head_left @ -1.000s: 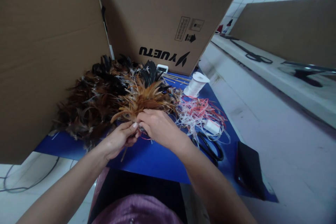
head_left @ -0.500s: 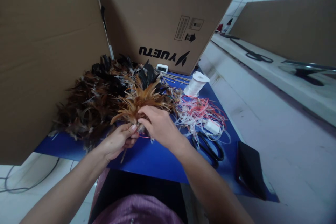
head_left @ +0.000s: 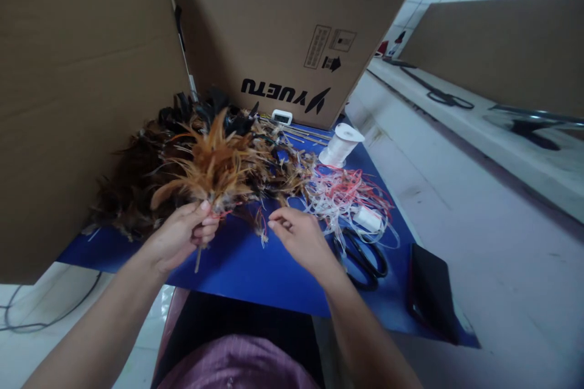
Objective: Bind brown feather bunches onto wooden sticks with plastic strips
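My left hand point(head_left: 185, 234) is closed around the stick point(head_left: 198, 260) of a feather duster point(head_left: 214, 167), just under its orange-brown feathers. Red string point(head_left: 222, 214) shows at the feathers' base beside my thumb. Over the blue table, my right hand point(head_left: 298, 237) has thumb and fingertips drawn together in a pinch; whatever may be between them is too small to make out. Close to those fingertips lies a small feather tuft with a red tie point(head_left: 262, 228). Behind the duster spreads a large heap of brown and black feathers point(head_left: 137, 188).
A white spool point(head_left: 341, 144) stands near a tangle of red and clear strips point(head_left: 347, 194) with a small white block point(head_left: 368, 219). Black-handled scissors point(head_left: 367, 261) and a dark phone-like object point(head_left: 433, 292) lie at the right. Cardboard panels point(head_left: 274, 24) stand behind and left.
The duster has moved left and turned more upright with my left hand. My right hand has left the base of the feathers and shifted right.
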Available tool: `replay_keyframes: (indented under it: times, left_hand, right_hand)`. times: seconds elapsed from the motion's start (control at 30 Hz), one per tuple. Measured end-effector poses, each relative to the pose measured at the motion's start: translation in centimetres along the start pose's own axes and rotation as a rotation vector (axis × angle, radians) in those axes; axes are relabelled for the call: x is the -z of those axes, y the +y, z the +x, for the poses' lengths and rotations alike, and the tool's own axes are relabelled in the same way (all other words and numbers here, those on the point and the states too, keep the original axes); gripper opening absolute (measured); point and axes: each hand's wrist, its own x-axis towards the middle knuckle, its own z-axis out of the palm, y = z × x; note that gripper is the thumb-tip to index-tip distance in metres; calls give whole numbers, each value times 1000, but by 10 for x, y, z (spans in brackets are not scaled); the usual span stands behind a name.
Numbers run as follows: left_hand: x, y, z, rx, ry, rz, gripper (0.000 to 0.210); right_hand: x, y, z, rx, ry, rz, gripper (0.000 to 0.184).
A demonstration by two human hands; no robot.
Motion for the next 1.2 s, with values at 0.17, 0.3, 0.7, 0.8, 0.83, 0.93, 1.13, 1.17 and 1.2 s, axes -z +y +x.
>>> replay_keyframes:
  times: [0.17, 0.3, 0.7, 0.8, 0.83, 0.93, 1.13, 1.17, 1.2]
  left_hand:
    - [7, 16, -12, -124, 86, -33, 29]
    - [12, 23, -19, -156, 134, -37, 23]
    - [12, 6, -9, -106, 132, -18, 33]
    - [8, -1, -3, -89, 106, -6, 34]
    - [6, -3, -1, -80, 90, -2, 34]
    - [-1, -11, 5, -55, 63, 19, 36]
    - [-21, -27, 10, -65, 101, 103, 38]
    - [-25, -29, 11, -73, 95, 115, 38]
    - [-27, -32, 11, -81, 81, 126, 38]
  right_hand:
    - [-27, 3, 5, -79, -164, -389, 12]
    - [-38, 2, 10, -82, -229, -518, 13]
    - [-8, 17, 5, -330, -167, 492, 18]
    - [1, 12, 2, -401, -132, 708, 27]
    - [3, 9, 1, -398, -128, 748, 30]
    - [7, -3, -2, -328, -103, 797, 22]
    - [1, -48, 1, -152, -130, 968, 19]
    - [-2, -54, 4, -133, -142, 990, 19]
    - [-5, -59, 7, -126, -145, 1003, 19]
